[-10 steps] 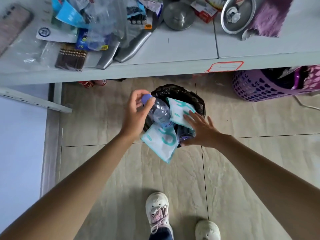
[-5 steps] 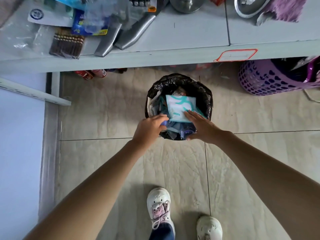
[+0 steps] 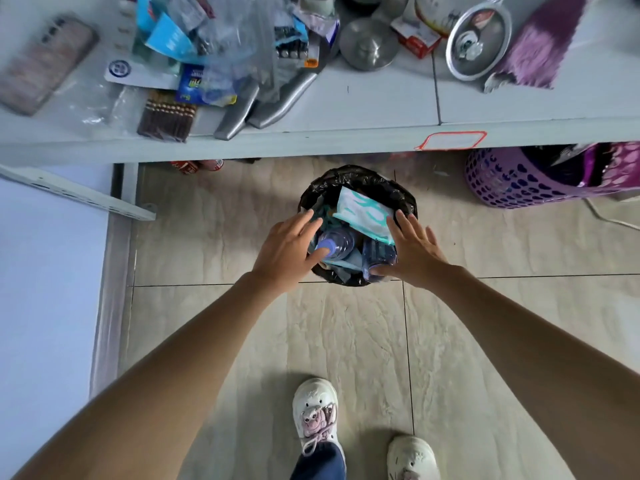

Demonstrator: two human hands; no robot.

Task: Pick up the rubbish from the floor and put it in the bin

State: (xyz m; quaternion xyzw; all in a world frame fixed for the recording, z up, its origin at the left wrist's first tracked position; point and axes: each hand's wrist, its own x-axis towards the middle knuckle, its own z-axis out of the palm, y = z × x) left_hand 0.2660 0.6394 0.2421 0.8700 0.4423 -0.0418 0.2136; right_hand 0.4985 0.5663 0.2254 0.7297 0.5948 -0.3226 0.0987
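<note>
Head view, looking straight down: bin [image 3: 408,199] lined with a black bag, standing on the tiled floor [image 3: 346,341] just in front of the table [image 3: 381,105] edge. Stuffed full with rubbish: clear plastic bottle [image 3: 341,241] with a blue cap lying on top at the near left, white and teal packet [image 3: 363,211] tilted against the far right side, darker wrappers underneath, too jumbled to tell apart. Left hand [image 3: 289,249] laid flat over the bin's left rim, fingers spread, thumb tip touching the bottle cap, gripping nothing. Right hand [image 3: 414,249] likewise flat and spread over the right rim, fingers beside the packet's lower edge, thumb against the dark wrappers at the near side, holding nothing. Both forearms bare, reaching in from the bottom corners. Two white shoes [image 3: 315,410] planted on the floor near the bottom edge. Purple perforated basket [image 3: 502,181] under the table to the right, well apart from the bin. Table top crowded: phone [image 3: 45,64] at far left, clear plastic bags, brown comb-like piece [image 3: 168,116], two metal handles, round metal lid [image 3: 478,41], purple cloth [image 3: 543,43].
</note>
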